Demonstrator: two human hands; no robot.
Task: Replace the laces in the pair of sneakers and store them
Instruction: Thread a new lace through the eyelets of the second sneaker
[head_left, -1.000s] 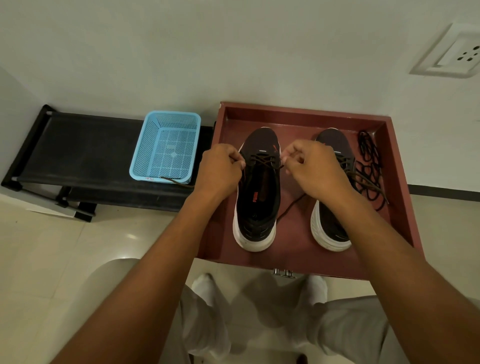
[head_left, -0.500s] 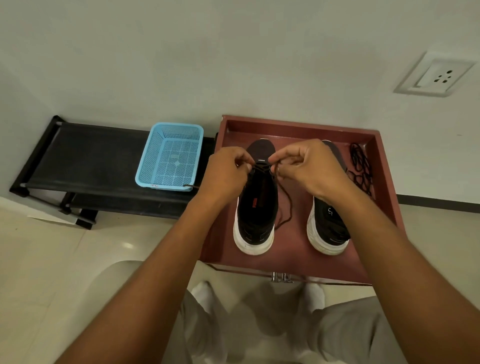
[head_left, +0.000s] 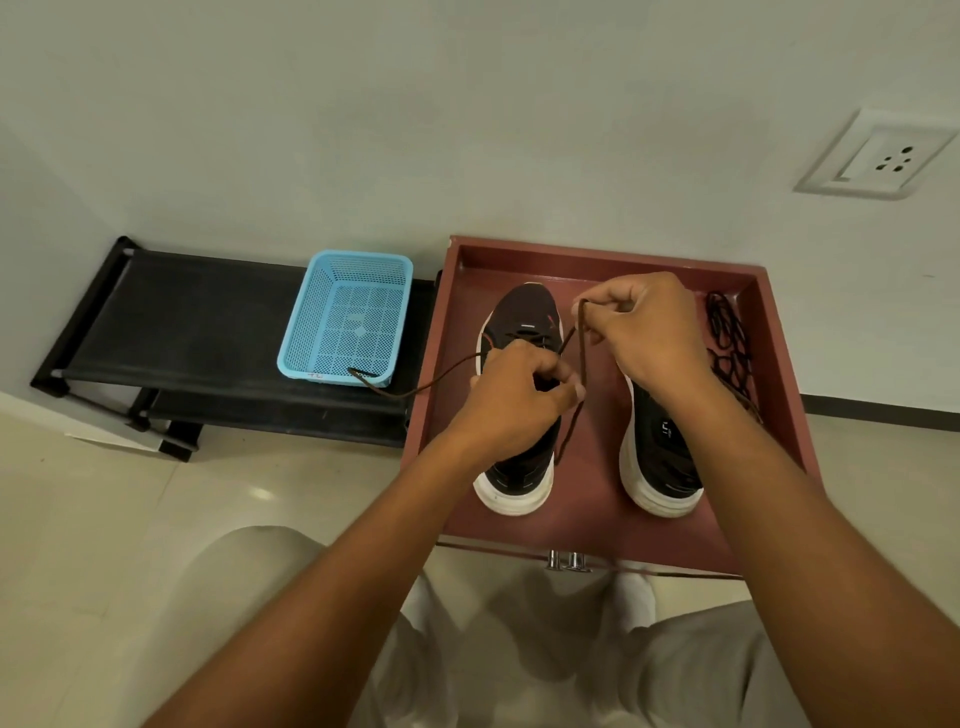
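Sneakers are observed side by side, toes toward the wall, inside a reddish-brown tray (head_left: 582, 260) with raised walls. The left sneaker (head_left: 524, 322) is dark with a white sole; a small red mark is seen near its toe, but no brand can be read. The right sneaker (head_left: 662, 462) carries pale markings on its insole which are too small to be read.

A brown lace (head_left: 575, 358) is threaded at the left sneaker. One run of it is pinched by the right hand (head_left: 649, 327), whose fingers are curled round it above the toe area. The left hand (head_left: 514, 395) is closed over the tongue area with fingers curled; a pinch on the same lace appears likely at its thumb. The other end of the lace is trailed leftward over the tray wall, with its tip lying at the near corner of a blue mesh basket (head_left: 306, 332).

A heap of dark spare laces (head_left: 727, 338) is noted against the right wall of the tray, just beside the right sneaker.

The basket is set on a black low bench (head_left: 197, 322) standing against a pale wall (head_left: 467, 104). A white wall socket (head_left: 883, 156) is mounted at upper right. The floor (head_left: 104, 519) is of pale glossy tile. Two metal knobs (head_left: 563, 560) are fixed at the near edge of the tray. Bare tray floor is visible between the two sneakers.
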